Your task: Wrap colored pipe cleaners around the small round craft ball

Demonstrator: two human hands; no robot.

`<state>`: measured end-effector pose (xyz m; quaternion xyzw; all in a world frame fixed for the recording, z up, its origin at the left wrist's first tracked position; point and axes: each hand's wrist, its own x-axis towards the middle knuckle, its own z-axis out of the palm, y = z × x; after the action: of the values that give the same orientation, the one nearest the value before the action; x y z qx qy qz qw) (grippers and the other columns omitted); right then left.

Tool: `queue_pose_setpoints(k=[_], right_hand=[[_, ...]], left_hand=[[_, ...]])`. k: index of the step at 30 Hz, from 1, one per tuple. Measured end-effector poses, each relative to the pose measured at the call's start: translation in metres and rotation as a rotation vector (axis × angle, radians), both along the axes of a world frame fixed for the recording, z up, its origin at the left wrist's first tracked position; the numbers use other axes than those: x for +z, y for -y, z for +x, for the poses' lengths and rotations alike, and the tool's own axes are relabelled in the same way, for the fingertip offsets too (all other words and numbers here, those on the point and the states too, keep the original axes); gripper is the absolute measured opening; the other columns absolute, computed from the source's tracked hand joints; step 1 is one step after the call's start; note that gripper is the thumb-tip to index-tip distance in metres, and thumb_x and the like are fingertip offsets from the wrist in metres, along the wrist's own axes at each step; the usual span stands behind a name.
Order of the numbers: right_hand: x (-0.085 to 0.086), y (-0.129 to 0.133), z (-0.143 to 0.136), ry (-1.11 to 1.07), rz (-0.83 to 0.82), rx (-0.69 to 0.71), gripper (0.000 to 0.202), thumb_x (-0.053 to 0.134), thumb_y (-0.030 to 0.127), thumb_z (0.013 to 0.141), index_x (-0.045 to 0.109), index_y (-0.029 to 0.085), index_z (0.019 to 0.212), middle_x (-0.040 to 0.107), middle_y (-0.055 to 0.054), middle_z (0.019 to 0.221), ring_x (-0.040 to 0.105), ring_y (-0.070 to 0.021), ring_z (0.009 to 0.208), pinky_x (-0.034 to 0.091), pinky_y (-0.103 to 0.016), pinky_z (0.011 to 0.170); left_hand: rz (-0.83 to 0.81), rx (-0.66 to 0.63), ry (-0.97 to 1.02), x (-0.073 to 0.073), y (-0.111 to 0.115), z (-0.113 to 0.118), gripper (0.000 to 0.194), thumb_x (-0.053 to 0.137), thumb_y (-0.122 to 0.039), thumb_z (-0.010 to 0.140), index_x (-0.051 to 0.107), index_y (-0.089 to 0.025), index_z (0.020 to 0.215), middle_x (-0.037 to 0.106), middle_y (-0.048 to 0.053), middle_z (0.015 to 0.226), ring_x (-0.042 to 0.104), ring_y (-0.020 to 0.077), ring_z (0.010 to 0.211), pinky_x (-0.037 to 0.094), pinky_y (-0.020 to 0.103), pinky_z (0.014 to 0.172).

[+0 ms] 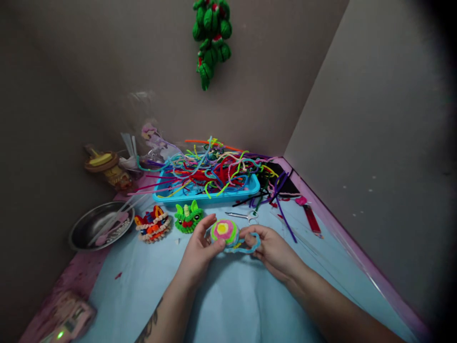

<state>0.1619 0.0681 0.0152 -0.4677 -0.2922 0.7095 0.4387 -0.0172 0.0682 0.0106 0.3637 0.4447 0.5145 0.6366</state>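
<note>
In the head view, my left hand (203, 245) is closed round the left side of a fuzzy coil of pipe cleaners (224, 230). The coil is ringed in yellow, pink, green and light blue, and my left thumb presses on its front. A light blue pipe cleaner (246, 250) loops out from the coil's right edge. My right hand (271, 247) pinches this blue strand beside the coil, fingers bent. Just behind the hands lie small scissors (240, 216). A green fuzzy animal head (188, 218) stands left of my left fingers.
A blue tray (207, 197) at the back overflows with coloured pipe cleaners. On the left are an orange fuzzy figure (154, 226), a metal bowl (80, 233) and a pink device (71, 317). A red packet (312, 219) lies right. Green ornaments (211, 43) hang on the wall.
</note>
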Motion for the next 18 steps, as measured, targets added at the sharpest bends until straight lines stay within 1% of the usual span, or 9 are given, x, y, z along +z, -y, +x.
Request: queue_pose_setpoints(k=[2, 4, 7, 10, 14, 16, 18], right_hand=[[0.003, 0.002, -0.001, -0.057, -0.047, 0.019, 0.04, 0.084, 0.046, 0.052, 0.062, 0.017, 0.067, 0.065, -0.001, 0.068, 0.059, -0.0123, 0.063, 0.047, -0.025, 0.061], [0.006, 0.003, -0.002, -0.11, -0.075, 0.037, 0.039, 0.083, 0.046, 0.055, 0.059, 0.018, 0.069, 0.066, -0.001, 0.069, 0.063, -0.0147, 0.069, 0.05, -0.027, 0.066], [0.007, 0.004, -0.004, -0.161, -0.096, 0.042, 0.038, 0.083, 0.043, 0.057, 0.057, 0.018, 0.07, 0.067, 0.0, 0.07, 0.065, -0.0148, 0.07, 0.05, -0.026, 0.065], [0.002, 0.003, -0.005, -0.192, -0.115, 0.005, 0.038, 0.084, 0.04, 0.056, 0.057, 0.018, 0.071, 0.066, 0.0, 0.069, 0.064, -0.0129, 0.067, 0.05, -0.024, 0.062], [-0.008, 0.001, -0.006, -0.267, -0.13, -0.079, 0.037, 0.086, 0.034, 0.054, 0.058, 0.017, 0.071, 0.065, 0.002, 0.068, 0.062, -0.0098, 0.061, 0.05, -0.024, 0.065], [-0.011, 0.0, -0.006, -0.303, -0.139, -0.098, 0.036, 0.086, 0.032, 0.055, 0.058, 0.017, 0.072, 0.065, 0.003, 0.067, 0.062, -0.0094, 0.059, 0.05, -0.024, 0.065], [-0.011, 0.0, -0.007, -0.336, -0.142, -0.102, 0.035, 0.086, 0.029, 0.055, 0.058, 0.018, 0.071, 0.066, 0.002, 0.067, 0.062, -0.0099, 0.06, 0.049, -0.024, 0.065]], left_hand=[[-0.008, 0.046, -0.004, -0.001, 0.001, 0.003, 0.064, 0.081, -0.026, 0.059, 0.056, -0.021, 0.117, 0.047, 0.012, 0.134, 0.048, 0.0294, 0.119, 0.042, 0.036, 0.093], [-0.01, 0.051, 0.015, -0.002, 0.002, 0.006, 0.064, 0.081, -0.027, 0.06, 0.055, -0.021, 0.118, 0.048, 0.012, 0.133, 0.047, 0.0295, 0.121, 0.042, 0.036, 0.094], [-0.022, 0.046, 0.043, -0.003, 0.004, 0.009, 0.064, 0.08, -0.027, 0.061, 0.053, -0.022, 0.119, 0.048, 0.011, 0.133, 0.047, 0.0285, 0.121, 0.041, 0.035, 0.095], [-0.039, 0.032, 0.081, -0.003, 0.005, 0.01, 0.062, 0.079, -0.028, 0.064, 0.053, -0.022, 0.12, 0.048, 0.01, 0.133, 0.048, 0.0268, 0.119, 0.041, 0.034, 0.095], [-0.078, -0.053, 0.218, 0.0, 0.006, 0.009, 0.056, 0.075, -0.026, 0.069, 0.054, -0.021, 0.12, 0.05, 0.01, 0.13, 0.053, 0.0264, 0.114, 0.042, 0.035, 0.093], [-0.102, -0.07, 0.272, 0.002, 0.006, 0.009, 0.059, 0.076, -0.024, 0.068, 0.053, -0.021, 0.121, 0.053, 0.011, 0.127, 0.055, 0.0263, 0.111, 0.043, 0.036, 0.093], [-0.129, -0.05, 0.282, 0.004, 0.007, 0.01, 0.063, 0.077, -0.022, 0.067, 0.049, -0.021, 0.124, 0.055, 0.011, 0.123, 0.056, 0.025, 0.11, 0.042, 0.035, 0.093]])
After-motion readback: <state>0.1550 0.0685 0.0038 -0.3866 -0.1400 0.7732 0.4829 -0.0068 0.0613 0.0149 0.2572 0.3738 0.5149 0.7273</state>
